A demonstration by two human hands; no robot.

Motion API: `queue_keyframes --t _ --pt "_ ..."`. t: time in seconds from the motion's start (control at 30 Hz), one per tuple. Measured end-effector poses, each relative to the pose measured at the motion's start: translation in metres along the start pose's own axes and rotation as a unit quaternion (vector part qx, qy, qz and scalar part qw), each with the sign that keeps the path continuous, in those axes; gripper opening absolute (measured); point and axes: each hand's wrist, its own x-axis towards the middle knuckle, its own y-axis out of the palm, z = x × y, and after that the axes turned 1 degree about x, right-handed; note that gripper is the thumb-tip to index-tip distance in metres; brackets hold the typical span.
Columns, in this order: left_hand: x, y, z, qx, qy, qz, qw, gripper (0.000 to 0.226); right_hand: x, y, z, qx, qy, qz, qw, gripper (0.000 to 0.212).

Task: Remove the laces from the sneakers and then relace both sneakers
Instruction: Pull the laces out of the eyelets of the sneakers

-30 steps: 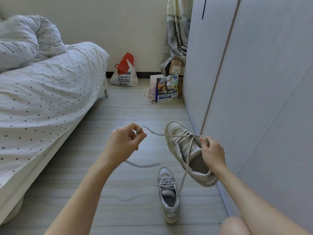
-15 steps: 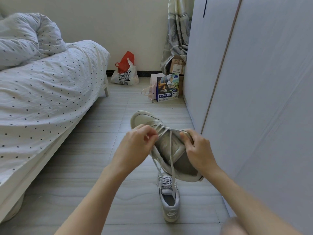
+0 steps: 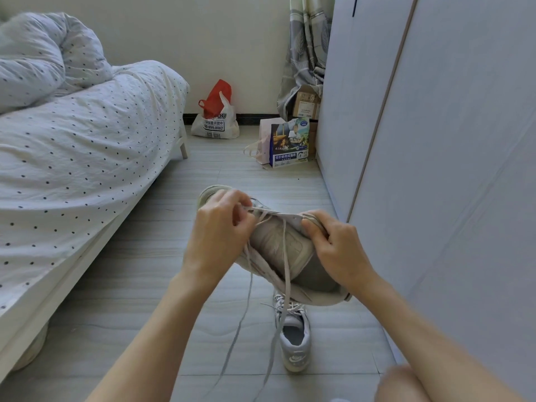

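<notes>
pale grey lace-up sneaker [image 3: 278,250] is gripped at the collar by right hand [image 3: 333,250]; its flat grey lace [image 3: 285,265] is pinched by left hand [image 3: 220,227]. unlacing judged underway; next crossing needs loosening.

"NIKE" on floor sneaker [image 3: 295,340] heel

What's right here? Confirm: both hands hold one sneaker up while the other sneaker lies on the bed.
One thing is wrong. The other sneaker lies on the floor, not on the bed, as the head view shows. Both hands, left hand and right hand, do hold the raised sneaker.
</notes>
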Motion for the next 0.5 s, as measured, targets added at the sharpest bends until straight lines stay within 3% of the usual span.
queue_keyframes --t 0.07,0.13,0.27,0.37,0.5 --pt "0.003 -0.003 0.009 0.001 -0.070 0.011 0.997 0.014 0.002 -0.004 -0.009 0.008 0.035 -0.018 0.999 0.022" --pt "0.001 -0.001 0.014 0.025 -0.083 0.080 0.993 0.022 0.003 -0.006 -0.015 0.002 0.047 -0.037 0.998 0.027" --pt "-0.006 0.005 0.012 0.056 0.018 0.185 0.981 0.037 -0.002 -0.003 -0.018 -0.080 0.014 -0.008 0.997 0.021" --pt "-0.003 0.006 0.009 0.028 0.022 0.201 0.979 0.035 -0.005 -0.003 -0.015 -0.064 -0.002 0.031 0.998 0.017" --pt "0.000 0.005 0.006 -0.023 -0.007 0.163 0.986 0.009 -0.006 -0.001 -0.012 -0.039 -0.021 0.059 0.997 0.015"
